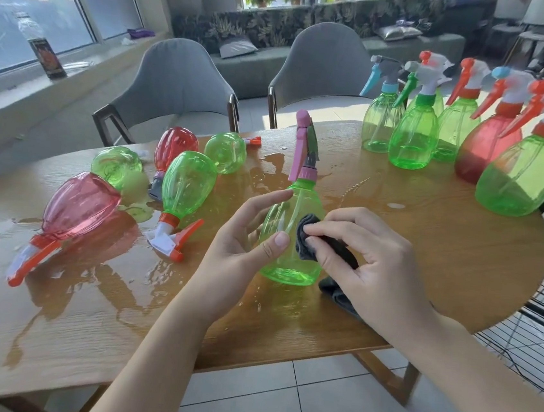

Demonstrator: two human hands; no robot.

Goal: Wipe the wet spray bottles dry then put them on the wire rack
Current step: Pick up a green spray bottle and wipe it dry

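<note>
A green spray bottle with a pink trigger (301, 205) stands upright on the wet wooden table (426, 255). My left hand (244, 236) holds its left side, thumb across the front. My right hand (365, 259) pinches a dark grey cloth (310, 240) against the bottle's right side. Several wet bottles lie on their sides at the left, among them a pink one (75, 208) and a green one (187, 187). Several bottles stand upright at the far right (416, 133). The black wire rack (539, 334) is at the table's right edge.
Water pools on the table (163, 271) in the middle and at the left. Two grey chairs (179, 88) stand behind the table. A dark bottle (45, 51) sits on the window ledge at the left. Tiled floor lies below the front edge.
</note>
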